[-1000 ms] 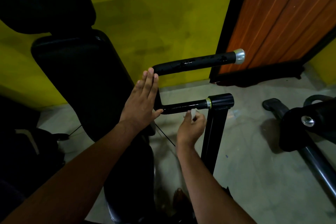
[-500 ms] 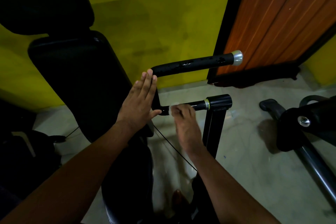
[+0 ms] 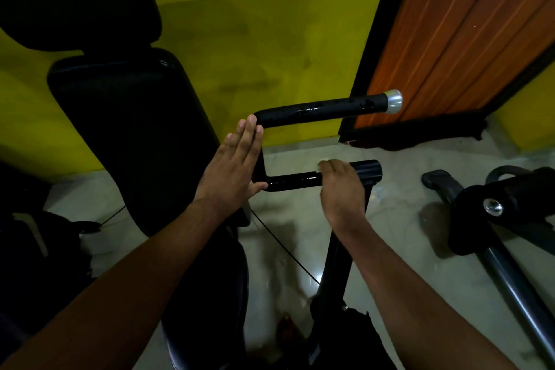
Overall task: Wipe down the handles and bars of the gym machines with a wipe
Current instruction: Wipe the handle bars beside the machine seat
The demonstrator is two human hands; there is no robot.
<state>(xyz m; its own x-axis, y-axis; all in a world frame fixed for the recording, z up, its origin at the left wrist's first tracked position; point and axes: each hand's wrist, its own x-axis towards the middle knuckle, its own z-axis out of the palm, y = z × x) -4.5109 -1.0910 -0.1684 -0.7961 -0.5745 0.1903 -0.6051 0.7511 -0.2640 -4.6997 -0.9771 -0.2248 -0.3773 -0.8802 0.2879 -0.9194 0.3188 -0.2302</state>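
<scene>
Seen from the head camera, the left hand (image 3: 231,171) is lying flat with fingers straight, pressing against the upright bend that joins the upper handle (image 3: 324,109) and the lower bar (image 3: 291,182). The right hand (image 3: 342,189) is curling over the lower bar's right end, gripping a white wipe (image 3: 323,162) against it, just beside the thick collar (image 3: 368,173).
</scene>
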